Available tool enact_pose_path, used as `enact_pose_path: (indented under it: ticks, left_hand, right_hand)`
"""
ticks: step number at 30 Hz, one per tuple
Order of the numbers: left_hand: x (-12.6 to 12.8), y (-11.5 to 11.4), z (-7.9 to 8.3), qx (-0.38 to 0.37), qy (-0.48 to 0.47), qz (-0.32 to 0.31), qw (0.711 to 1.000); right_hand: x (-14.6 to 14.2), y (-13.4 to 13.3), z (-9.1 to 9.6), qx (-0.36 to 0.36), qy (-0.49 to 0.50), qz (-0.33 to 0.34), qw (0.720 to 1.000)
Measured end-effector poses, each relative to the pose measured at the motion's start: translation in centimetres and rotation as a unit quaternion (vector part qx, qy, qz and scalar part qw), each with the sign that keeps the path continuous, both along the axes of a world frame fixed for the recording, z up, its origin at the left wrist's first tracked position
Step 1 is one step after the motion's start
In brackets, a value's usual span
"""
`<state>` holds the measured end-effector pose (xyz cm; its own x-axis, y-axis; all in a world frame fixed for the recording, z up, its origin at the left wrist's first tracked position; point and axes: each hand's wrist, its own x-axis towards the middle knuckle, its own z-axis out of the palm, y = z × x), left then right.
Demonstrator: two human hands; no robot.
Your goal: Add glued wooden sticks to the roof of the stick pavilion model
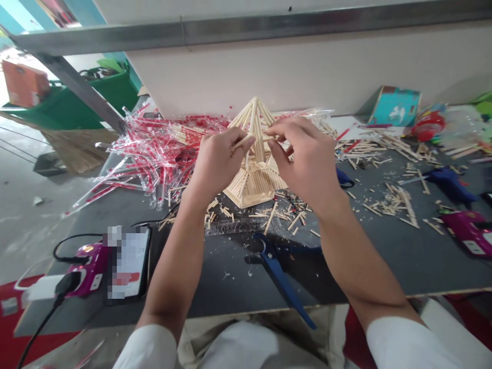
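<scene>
A small tower-shaped model [258,179] built of thin wooden sticks stands upright on the dark table, with a pointed top and a flared base. My left hand [221,154] is closed at its left side, thumb and forefinger pinching a thin wooden stick [239,144] against the upper part. On the opposite side, my right hand [302,148] has its fingers curled in and its fingertips on the model's upper right. The fingers hide part of the middle section. Below the model lie a clear ruler [234,226] and a blue-handled cutter [279,266].
Red-and-clear plastic wrappers [154,154] pile up at left. Loose stick pieces [392,202] litter the table. A blue glue gun [448,182] and purple power strip [465,233] lie right; a phone [128,261] and another power strip [90,266] lie left. A metal bar [246,33] crosses behind.
</scene>
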<state>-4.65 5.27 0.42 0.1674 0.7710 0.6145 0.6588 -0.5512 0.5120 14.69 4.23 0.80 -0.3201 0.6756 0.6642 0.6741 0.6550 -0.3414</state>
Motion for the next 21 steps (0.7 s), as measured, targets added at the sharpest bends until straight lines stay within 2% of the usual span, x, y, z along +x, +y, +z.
enact_pose_path:
  ticks: [6, 10, 13, 15, 16, 18, 19, 21]
  left_hand:
    - [0.0, 0.0, 0.0, 0.007, 0.002, 0.002, 1.000]
    - [0.0, -0.1, -0.1, 0.005, 0.007, 0.002, 1.000]
    - [0.0, -0.1, -0.1, -0.004, 0.001, 0.001, 1.000]
    - [-0.1, -0.1, 0.0, -0.017, -0.008, -0.002, 1.000]
    - [-0.1, -0.2, 0.1, -0.026, -0.012, -0.005, 1.000]
    - [-0.2, -0.3, 0.2, -0.045, -0.016, -0.012, 0.999]
    - [-0.3, -0.3, 0.3, -0.052, -0.016, -0.014, 0.998]
    - [-0.3, -0.4, 0.4, -0.056, -0.017, -0.013, 0.998]
  right_hand:
    - [0.2, 0.0, 0.2, -0.009, -0.032, 0.045, 0.998]
    - [-0.6, 0.3, -0.5, -0.013, -0.045, 0.022, 0.999]
    - [-0.8, 0.1, -0.5, -0.020, -0.090, -0.011, 0.996]
    - [-0.6, -0.8, 0.0, -0.042, -0.112, 0.007, 0.993]
    - [-0.6, -1.5, 0.4, -0.064, -0.113, 0.036, 0.991]
    - [-0.7, -3.4, 1.6, -0.139, -0.102, 0.140, 0.975]
    - [-0.9, -4.4, 2.3, -0.187, -0.093, 0.203, 0.957]
    - [-1.3, -6.2, 3.4, -0.274, -0.070, 0.368, 0.886]
